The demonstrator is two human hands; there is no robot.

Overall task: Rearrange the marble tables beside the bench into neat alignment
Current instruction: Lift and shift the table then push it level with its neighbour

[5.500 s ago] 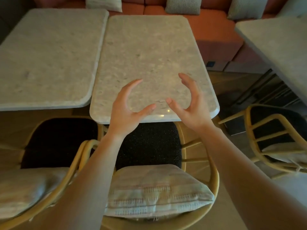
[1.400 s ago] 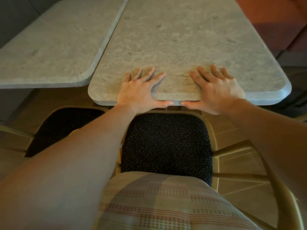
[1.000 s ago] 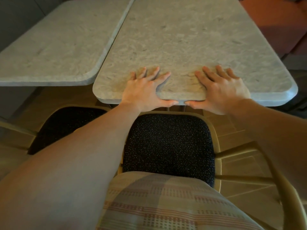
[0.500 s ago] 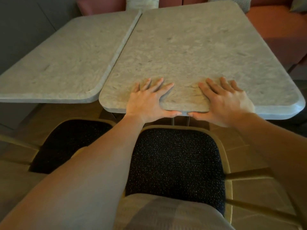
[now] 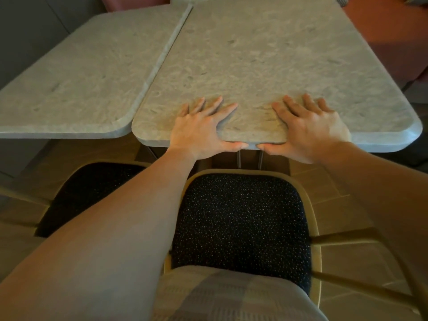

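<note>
— Cushion (image 5: 231,295) first, right under my chin at six o'clock, then the dark speckled seat (image 5: 240,218) of the chair I'm leaning over. A second chair (image 5: 88,191) sits at eight o'clock.

— And your hands?

— Both are flat on the near edge of the right-hand marble table (image 5: 266,54). My left hand (image 5: 199,133) is at about eleven o'clock from the seat, my right hand (image 5: 310,133) at about one. Fingers are spread wide on top and the thumbs hook over the rim, tips nearly meeting. So it is a press-and-pinch on the slab, not a closed fist.

— Where do the tables stand?

— The one I hold runs toward twelve o'clock. The left marble table (image 5: 76,72) lies at ten o'clock. Their long sides touch or nearly touch farther off, but my table's near edge sits closer to me than its neighbour's. The red bench (image 5: 393,35) is at one to two o'clock beyond.

— Which step is this?

— I judge it the shifting step, squaring this table against the other. Next I should push steadily away until both near edges line up, keeping the seam closed. Marble is heavy, so I'd push evenly with both palms.
</note>
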